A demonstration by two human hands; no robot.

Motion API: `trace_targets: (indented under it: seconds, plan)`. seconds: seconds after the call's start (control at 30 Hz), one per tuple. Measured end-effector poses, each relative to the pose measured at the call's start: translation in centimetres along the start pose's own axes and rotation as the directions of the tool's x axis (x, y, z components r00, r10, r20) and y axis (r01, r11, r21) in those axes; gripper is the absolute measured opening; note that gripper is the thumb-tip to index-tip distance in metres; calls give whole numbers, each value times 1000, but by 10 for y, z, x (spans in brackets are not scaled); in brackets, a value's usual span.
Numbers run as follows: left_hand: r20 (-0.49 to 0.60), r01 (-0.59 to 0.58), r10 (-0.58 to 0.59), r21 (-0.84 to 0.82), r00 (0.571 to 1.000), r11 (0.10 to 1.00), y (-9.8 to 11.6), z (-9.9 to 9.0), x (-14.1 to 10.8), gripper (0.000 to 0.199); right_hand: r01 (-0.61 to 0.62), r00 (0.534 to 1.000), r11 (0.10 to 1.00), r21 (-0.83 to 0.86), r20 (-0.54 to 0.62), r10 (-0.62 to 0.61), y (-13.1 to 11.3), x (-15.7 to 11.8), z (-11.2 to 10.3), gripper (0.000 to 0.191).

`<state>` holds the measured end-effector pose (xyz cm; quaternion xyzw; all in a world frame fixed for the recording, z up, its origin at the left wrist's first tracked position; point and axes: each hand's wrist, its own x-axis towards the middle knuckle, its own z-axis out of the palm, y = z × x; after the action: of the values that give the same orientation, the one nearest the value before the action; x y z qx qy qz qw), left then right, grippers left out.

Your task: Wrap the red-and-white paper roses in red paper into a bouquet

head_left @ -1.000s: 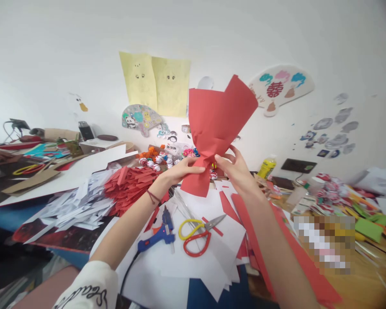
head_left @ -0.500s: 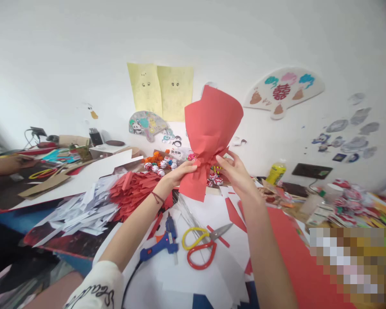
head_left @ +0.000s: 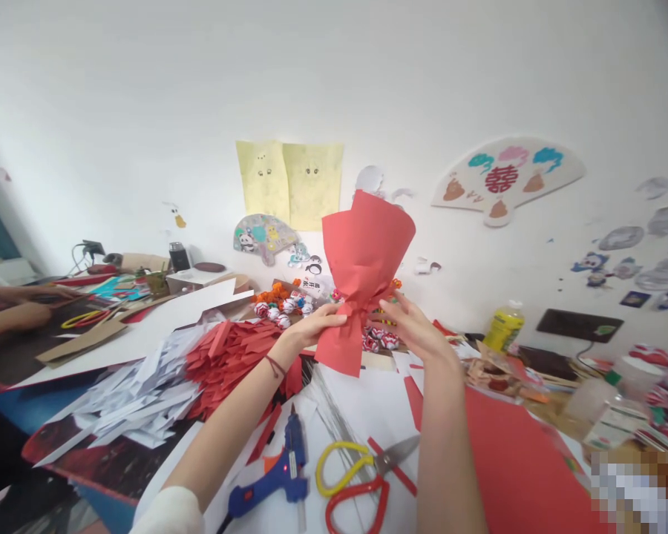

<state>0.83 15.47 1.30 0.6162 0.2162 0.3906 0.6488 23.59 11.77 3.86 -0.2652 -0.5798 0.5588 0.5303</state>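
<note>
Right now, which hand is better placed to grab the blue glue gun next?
Likely the left hand: the blue glue gun lies left of the scissors, on that hand's side. The right hand, also at the red paper, would have to reach across.

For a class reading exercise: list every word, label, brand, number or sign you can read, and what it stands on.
"囍" (red sign) on the white fan-shaped board on the white wall.
Too small or blurred to read:
black characters on the white card beside the orange craft balls
print on the yellow plastic bottle
marks on the white sticker of the blue plastic glue gun
</note>
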Motion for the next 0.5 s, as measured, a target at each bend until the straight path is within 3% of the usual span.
trace_targets:
  seconds: [0.07,0.17,0.27,0.33,0.37,0.5]
  plan:
    - [2,-9,9,33,1000,999,2,1,2,62,8,999,1000,4,48,-9,1,1,-3,46]
    - [-9,-43,44,76,999,996,4,10,4,60,5,1000,999,-36,4,-5,4,5,-4,52]
    - [-112,-136,168,249,979,959,2,25,8,57,13,1000,999,-37,-22,-14,11,12,0,59]
    - [-233,-179,320,478,918,860,-3,37,12,54,55,998,998,-38,-19,-55,16,16,4,58]
    - [-295,-160,400,596,867,787,-7,42,15,53,76,997,996,-41,-25,-77,18,18,5,58]
    - [-452,136,622,863,639,487,-18,58,23,57,133,986,991,-5,-101,-133,21,23,9,73]
